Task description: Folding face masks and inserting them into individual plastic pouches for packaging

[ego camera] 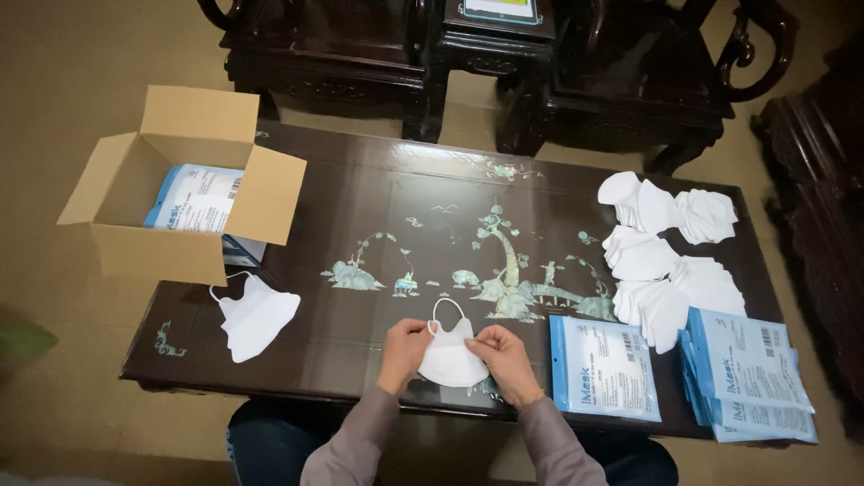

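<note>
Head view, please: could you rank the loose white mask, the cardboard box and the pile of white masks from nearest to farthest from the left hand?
From the left hand:
1. Loose white mask, lying to its left.
2. Cardboard box, far left corner.
3. Pile of white masks, far right.

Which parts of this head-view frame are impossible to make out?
- Lower part of the white mask: covered by the left hand and right hand.
- Cardboard box contents: the near wall hides all but the top packet.
- Packet stack: its lower packets are covered by the top one.
- Object on the side table: cut by the top edge.
</note>
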